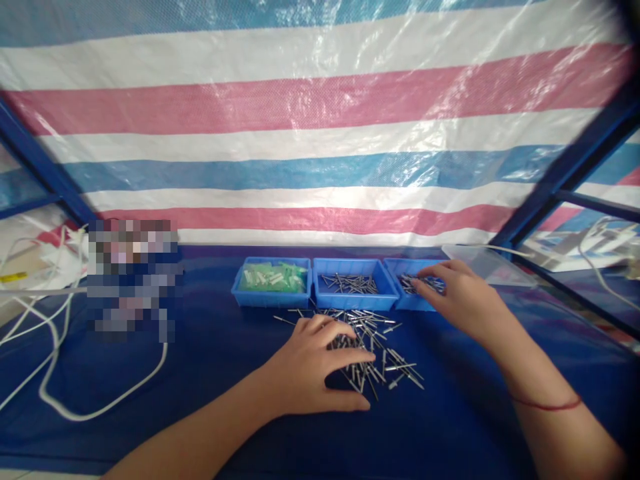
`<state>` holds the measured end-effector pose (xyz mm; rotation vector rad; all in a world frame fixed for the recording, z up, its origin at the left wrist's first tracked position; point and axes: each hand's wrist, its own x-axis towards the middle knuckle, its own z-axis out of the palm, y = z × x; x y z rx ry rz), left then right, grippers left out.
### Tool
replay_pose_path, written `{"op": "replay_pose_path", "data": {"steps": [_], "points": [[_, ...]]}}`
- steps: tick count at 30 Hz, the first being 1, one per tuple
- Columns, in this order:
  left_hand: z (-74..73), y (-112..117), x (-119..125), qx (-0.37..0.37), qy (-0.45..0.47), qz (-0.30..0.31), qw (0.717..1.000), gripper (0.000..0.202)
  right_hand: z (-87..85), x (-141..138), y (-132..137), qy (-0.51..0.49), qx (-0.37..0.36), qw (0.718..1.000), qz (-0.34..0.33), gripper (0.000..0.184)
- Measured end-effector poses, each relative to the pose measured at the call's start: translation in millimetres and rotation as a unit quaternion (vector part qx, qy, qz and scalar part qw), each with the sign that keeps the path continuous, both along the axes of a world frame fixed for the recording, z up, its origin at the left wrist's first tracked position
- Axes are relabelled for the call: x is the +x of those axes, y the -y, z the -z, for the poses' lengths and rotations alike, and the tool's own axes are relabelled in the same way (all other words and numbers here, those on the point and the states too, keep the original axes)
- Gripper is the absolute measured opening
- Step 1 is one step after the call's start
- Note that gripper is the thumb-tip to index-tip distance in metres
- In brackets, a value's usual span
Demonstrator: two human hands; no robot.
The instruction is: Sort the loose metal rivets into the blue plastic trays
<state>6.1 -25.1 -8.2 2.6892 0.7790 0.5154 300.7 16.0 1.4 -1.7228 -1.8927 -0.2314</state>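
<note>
L hand (311,368), fingers spread, was over loose rivets (369,327); R hand (463,297), approx. 2 o'clock of them, was at R bin (413,304), couldn't tell if gripping any. R bin & mid bin (356,302), at 12, already held some; sizeable pile left on table (440,433).

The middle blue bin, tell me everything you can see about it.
The middle blue bin is a rectangular, open-topped container, apparently plastic, with low walls. It stands upright towards the back of the dark blue table, in a row between the left bin and the right bin. Slim silvery pins lie jumbled inside. Loose pins are scattered in front; whether any touch its front wall is hard to tell. Neither the left hand nor the right hand touches it.
</note>
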Motion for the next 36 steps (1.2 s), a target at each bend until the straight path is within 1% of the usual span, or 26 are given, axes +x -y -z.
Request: {"op": "replay_pose_path", "data": {"steps": [2, 4, 6, 8, 10, 11, 13, 15, 18, 21, 24, 29, 33, 36], "points": [[2.7, 0.6, 0.0, 0.016, -0.032, 0.016, 0.999, 0.052, -4.1, 2.5, 3.2, -0.004, -0.038, 0.999, -0.033, 0.029], [5.6, 0.1, 0.3, 0.027, -0.051, 0.013, 0.998, 0.045, -12.2, -1.8, 11.4, -0.032, -0.109, 0.988, -0.101, 0.029], [7.6, -0.9, 0.9, 0.033, -0.06, 0.005, 0.998, 0.037, -17.9, -9.0, 21.5, -0.06, -0.212, 0.96, -0.175, 0.028], [8.8, -1.5, 1.7, 0.036, -0.061, -0.006, 0.998, 0.032, -16.7, -15.4, 30.5, -0.083, -0.313, 0.918, -0.229, 0.031], [9.3, -1.4, 2.4, 0.039, -0.053, -0.023, 0.998, 0.03, -8.9, -19.6, 36.5, -0.106, -0.373, 0.887, -0.25, 0.039], [9.5, -1.1, 2.7, 0.043, -0.046, -0.033, 0.997, 0.031, -3.9, -21.0, 38.4, -0.115, -0.384, 0.882, -0.25, 0.043], [9.7, -0.5, 3.0, 0.053, -0.033, -0.05, 0.997, 0.034, 5.3, -23.3, 40.7, -0.118, -0.376, 0.885, -0.248, 0.046], [10.1, -0.2, 2.8, 0.065, -0.024, -0.057, 0.996, 0.042, 10.2, -26.6, 41.9, -0.108, -0.354, 0.892, -0.26, 0.047], [11.1, -0.6, 2.2, 0.068, -0.023, -0.06, 0.996, 0.058, 9.3, -34.3, 43.0, -0.087, -0.332, 0.898, -0.276, 0.048], [12.3, -1.4, 1.6, 0.048, -0.029, -0.059, 0.997, 0.065, 5.3, -43.2, 42.5, -0.071, -0.319, 0.903, -0.281, 0.036], [13.3, -2.3, 1.4, 0.031, -0.024, -0.046, 0.998, 0.062, 4.0, -51.1, 39.6, -0.052, -0.308, 0.902, -0.297, 0.02], [14.5, -3.4, 2.6, 0.025, -0.017, -0.041, 0.999, 0.058, 3.6, -65.9, 34.1, -0.019, -0.273, 0.912, -0.304, 0.009], [14.0, -2.8, 5.2, 0.02, 0.008, -0.046, 0.999, 0.048, 1.7, -75.7, 32.9, 0.006, -0.232, 0.924, -0.304, 0.014], [13.6, -2.8, 7.0, 0.014, 0.02, -0.05, 0.998, 0.038, 2.0, -77.1, 31.6, 0.005, -0.217, 0.926, -0.31, 0.014]]}}
